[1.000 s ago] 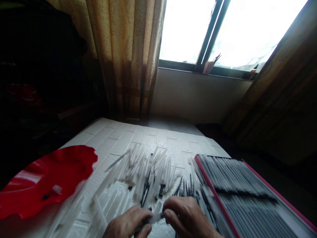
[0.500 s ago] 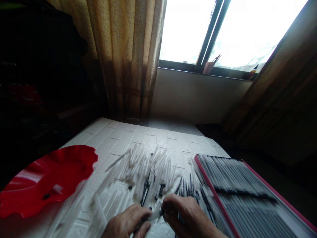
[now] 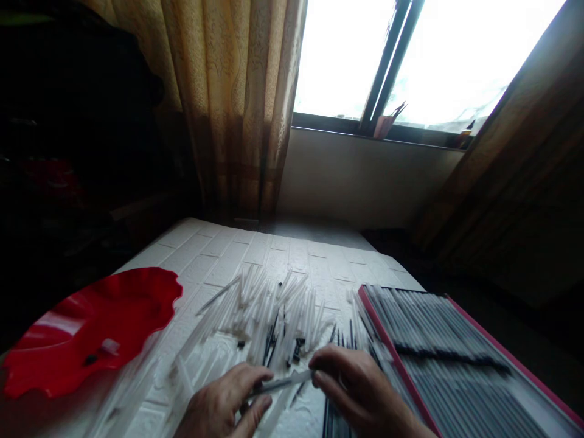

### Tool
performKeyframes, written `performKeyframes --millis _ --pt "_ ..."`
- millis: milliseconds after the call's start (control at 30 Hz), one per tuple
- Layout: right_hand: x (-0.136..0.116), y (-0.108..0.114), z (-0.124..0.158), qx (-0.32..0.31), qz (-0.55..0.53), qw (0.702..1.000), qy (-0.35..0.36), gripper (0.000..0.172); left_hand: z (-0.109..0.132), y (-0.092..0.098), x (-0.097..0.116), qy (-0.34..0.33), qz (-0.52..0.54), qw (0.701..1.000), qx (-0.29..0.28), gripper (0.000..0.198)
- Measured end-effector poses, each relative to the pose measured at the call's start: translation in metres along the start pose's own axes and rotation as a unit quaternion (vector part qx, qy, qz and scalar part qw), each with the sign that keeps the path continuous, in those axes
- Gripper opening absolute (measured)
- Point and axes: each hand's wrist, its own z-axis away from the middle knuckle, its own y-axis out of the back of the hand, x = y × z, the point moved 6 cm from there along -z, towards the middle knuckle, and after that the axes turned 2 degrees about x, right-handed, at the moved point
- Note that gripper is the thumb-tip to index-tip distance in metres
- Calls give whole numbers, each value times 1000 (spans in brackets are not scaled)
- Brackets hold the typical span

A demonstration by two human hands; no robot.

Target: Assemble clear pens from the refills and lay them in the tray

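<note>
A slim clear plastic tube (image 3: 286,381), greyish along its left part, runs almost level between my two hands. My left hand (image 3: 223,401) pinches its left end between thumb and fingers. At the right end, the fingertips of my right hand (image 3: 356,386) are closed on the tube's tip; whether a cap sits there is hidden. Beneath and beyond the hands lie many loose clear tubes (image 3: 255,310), with small black caps (image 3: 298,345) among them. Thin dark pointed rods (image 3: 335,420) lie under and around my right hand.
On the right stands a pink-edged box (image 3: 378,316) packed with rows of grey-filled tubes (image 3: 460,389). A red wavy-rimmed bowl (image 3: 137,280) at the left holds a black piece and a clear piece. The white brick-patterned table (image 3: 274,243) reaches toward a window wall.
My hands have moved apart, the left one slightly left and the right one slightly right. A longer stretch of the tube now shows between them.
</note>
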Motion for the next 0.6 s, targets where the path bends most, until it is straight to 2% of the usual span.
performKeyframes --millis 100,200,300,400,467,600 --pt "14 17 0 67 -86 991 -78 28 -1 6 -9 40 45 998 27 17" --pt "25 21 2 103 -190 968 -124 36 -2 3 -25 133 187 972 48 21" --pt "24 10 2 61 -256 954 -143 34 -2 -3 -38 239 352 902 78 38" --pt "15 -6 1 9 -262 955 -141 24 -3 -4 -39 284 442 841 124 47" --pt "9 -19 1 -9 -235 964 -121 15 -4 -4 -33 291 465 825 135 48" --pt "3 -47 3 -56 -182 980 -61 7 -3 -2 -17 282 470 824 144 48"
